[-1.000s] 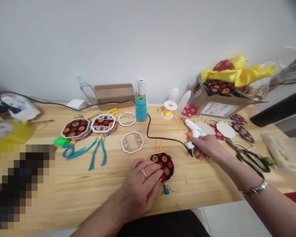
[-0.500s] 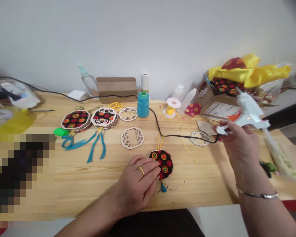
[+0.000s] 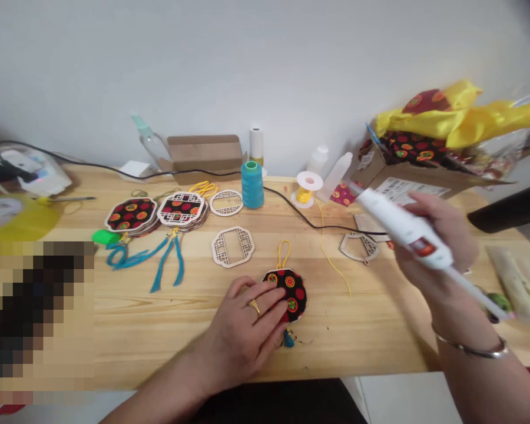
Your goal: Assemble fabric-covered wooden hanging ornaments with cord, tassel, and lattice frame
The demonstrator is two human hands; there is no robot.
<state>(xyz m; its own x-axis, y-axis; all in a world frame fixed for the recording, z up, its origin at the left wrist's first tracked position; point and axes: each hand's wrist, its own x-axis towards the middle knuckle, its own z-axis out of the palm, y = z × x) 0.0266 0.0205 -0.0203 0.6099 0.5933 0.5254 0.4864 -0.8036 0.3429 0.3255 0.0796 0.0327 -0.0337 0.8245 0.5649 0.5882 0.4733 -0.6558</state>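
Observation:
My left hand [image 3: 242, 330] lies over the left part of a round fabric ornament [image 3: 297, 294], holding it against the table. The ornament is black with red and flower-like spots, has a yellow cord loop [image 3: 284, 253] on top and a blue tassel [image 3: 288, 338] below. In my right hand [image 3: 441, 253] is a white hot glue gun [image 3: 401, 227], blurred by motion and raised above the table. Its nozzle points up and left, and a glue stick [image 3: 477, 290] juts from the back. The trigger side is partly hidden.
Stacked ornaments [image 3: 132, 215] with blue tassels lie left. Wooden lattice frames [image 3: 216, 250] lie around the middle, near a blue thread cone [image 3: 252, 187] and a yellow cord spool [image 3: 309, 197]. A black cable [image 3: 287, 206] crosses the table. A fabric-filled carton [image 3: 468, 185] stands right.
My right hand has turned the glue gun, swinging its nozzle to the left and lower. My left hand stays on the ornament. The view has shifted slightly.

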